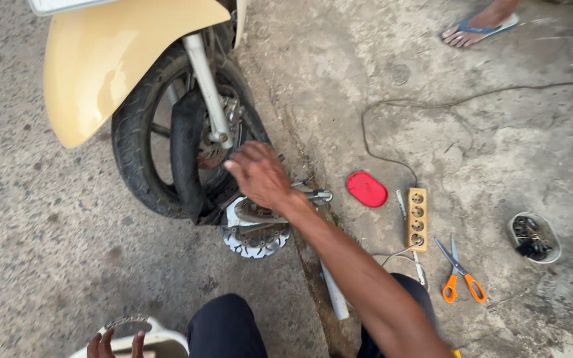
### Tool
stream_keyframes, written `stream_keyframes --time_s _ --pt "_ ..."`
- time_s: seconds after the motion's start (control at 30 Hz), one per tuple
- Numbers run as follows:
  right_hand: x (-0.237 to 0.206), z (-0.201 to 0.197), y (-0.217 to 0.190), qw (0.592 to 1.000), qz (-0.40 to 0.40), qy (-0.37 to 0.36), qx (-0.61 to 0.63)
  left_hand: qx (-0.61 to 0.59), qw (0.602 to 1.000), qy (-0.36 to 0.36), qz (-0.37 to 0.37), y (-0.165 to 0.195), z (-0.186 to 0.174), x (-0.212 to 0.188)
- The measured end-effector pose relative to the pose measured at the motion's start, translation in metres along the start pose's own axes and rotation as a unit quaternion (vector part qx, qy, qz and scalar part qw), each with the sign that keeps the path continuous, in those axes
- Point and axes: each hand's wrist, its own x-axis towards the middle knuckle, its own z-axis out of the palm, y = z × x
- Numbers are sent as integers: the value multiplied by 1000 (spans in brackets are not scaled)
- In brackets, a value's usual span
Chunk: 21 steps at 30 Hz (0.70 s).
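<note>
A red oval lid (367, 189) lies on the gray concrete floor (512, 152), and just beside it at 3 o'clock is a yellow power strip (417, 218) with a thin black cord (432, 105) running off toward 12 o'clock. At 5 o'clock from the strip lie scissors (459, 272) with orange handles, and well apart at 3 o'clock sits a small bowl (534, 237) full of dark little parts. Far up at 1 o'clock, someone's foot in a blue flip-flop (480, 28) rests on the floor.

The left hand (115, 345) is cut off by the bottom edge; far beyond the right hand (260, 176), a sandalled foot (477, 28) is cropped — bowl (534, 237) contents are indistinct.
</note>
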Motion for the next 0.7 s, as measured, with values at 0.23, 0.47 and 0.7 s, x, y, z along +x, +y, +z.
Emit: stream_keyframes --time_s 0.23,0.47,0.7 --pt "28 28 10 964 148 -214 -62 174 961 -215 2 6 10 50" --pt "59 23 -9 911 246 -321 -78 138 929 -268 -216 2 38 76" --pt "52 22 -11 921 239 -296 -84 310 880 -302 -198 -2 59 68"
